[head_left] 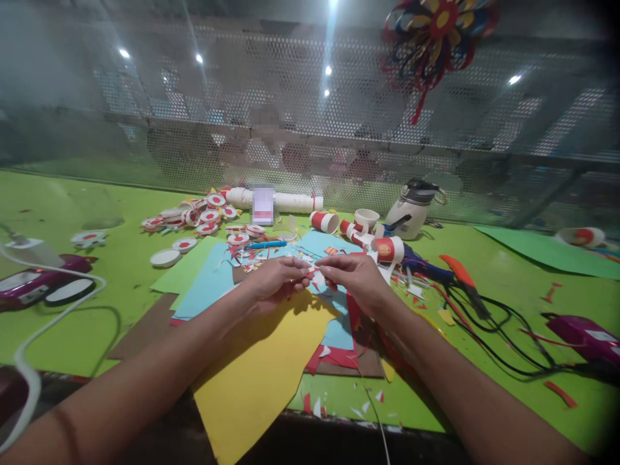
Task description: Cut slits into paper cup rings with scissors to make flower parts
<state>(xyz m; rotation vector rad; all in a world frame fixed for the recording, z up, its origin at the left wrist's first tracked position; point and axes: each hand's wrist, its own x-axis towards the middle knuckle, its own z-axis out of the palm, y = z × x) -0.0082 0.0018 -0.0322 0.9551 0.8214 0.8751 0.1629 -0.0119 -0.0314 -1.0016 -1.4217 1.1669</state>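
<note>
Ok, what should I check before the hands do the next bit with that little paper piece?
1. Both hands on the paper piece: ok, left hand and right hand meet at it.
2. Grip firm: cannot tell, the piece is too small and mostly hidden by fingers.
3. Yellow sheet flat under the hands: ok.
4. Glue gun clear of the hands: ok, it lies off to the right.
5. Black cords away from the arms: not ok, they loop close beside the right forearm.
6. Cups out of the way: ok, just behind the right hand.
</note>
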